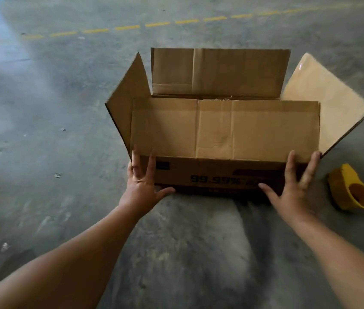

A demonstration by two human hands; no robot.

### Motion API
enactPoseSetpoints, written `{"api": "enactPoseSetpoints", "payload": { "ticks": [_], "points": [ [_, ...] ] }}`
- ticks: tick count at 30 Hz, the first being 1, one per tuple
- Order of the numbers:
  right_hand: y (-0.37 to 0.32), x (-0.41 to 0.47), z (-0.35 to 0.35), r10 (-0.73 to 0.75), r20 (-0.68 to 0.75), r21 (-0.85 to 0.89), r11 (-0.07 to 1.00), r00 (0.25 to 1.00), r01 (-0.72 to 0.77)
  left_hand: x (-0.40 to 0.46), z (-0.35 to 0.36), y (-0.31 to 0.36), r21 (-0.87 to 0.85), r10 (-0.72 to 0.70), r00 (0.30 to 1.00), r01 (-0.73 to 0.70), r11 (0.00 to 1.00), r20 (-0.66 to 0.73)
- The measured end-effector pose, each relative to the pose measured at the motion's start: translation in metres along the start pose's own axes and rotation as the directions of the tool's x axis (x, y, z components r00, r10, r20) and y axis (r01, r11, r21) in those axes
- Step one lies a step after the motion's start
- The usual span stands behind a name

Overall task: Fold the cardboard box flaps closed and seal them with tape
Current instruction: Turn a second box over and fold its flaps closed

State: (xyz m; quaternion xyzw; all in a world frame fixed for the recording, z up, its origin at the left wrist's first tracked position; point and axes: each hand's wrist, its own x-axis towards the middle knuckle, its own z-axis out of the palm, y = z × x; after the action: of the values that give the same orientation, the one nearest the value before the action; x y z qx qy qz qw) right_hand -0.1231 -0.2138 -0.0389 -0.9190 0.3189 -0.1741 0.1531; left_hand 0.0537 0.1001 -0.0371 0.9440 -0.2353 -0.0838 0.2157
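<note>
A cardboard box [221, 175] is seen standing on a grey concrete floor [42, 130], its top open and all four flaps raised or splayed. The near long flap [224, 129] is stood upright along the front wall and hides most of the interior; the far long flap [219, 72] is tilted back behind it. The left end flap [127, 103] is angled upward and outward, while the right end flap [324, 103] is spread outward and lower, with a glossy streak visible near its far corner. Dark print — partly readable as "99.99%" — is carried on the front wall below the near flap.

The left hand [142, 175] is placed at the front left corner of the box, its fingers [135, 161] straight and spread, reaching up over the base of the near flap, with the thumb pointed across the front wall. The right hand [292, 188] is held likewise at the front right corner, fingers straight and splayed against the cardboard, the thumb extended leftward over the printed wall. Nothing is gripped by either hand — both are laid flat with extended fingers.

A yellow tape dispenser [353, 190] is lying on the floor just right of the box, near the right hand but apart from it. A dashed yellow line [132, 27] is painted across the floor well beyond the box.
</note>
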Motion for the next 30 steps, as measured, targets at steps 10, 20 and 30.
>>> {"api": "enactPoseSetpoints", "payload": {
  "ticks": [10,20,30],
  "points": [
    [-0.015,-0.013,0.015,0.086,0.148,-0.113,0.991,0.985,-0.07,-0.02,0.017,-0.009,0.066,0.031,0.997,-0.035,0.997,0.073],
    [-0.156,0.041,-0.004,-0.359,0.136,0.034,0.933,0.923,0.358,-0.017,-0.031,0.017,-0.005,0.198,0.921,-0.212,0.977,-0.336],
    [-0.189,0.093,-0.021,-0.476,0.3,-0.163,0.828,0.826,0.536,0.046,-0.128,0.032,-0.494,-0.019,0.929,-0.18,0.851,-0.37]
  ]
}}
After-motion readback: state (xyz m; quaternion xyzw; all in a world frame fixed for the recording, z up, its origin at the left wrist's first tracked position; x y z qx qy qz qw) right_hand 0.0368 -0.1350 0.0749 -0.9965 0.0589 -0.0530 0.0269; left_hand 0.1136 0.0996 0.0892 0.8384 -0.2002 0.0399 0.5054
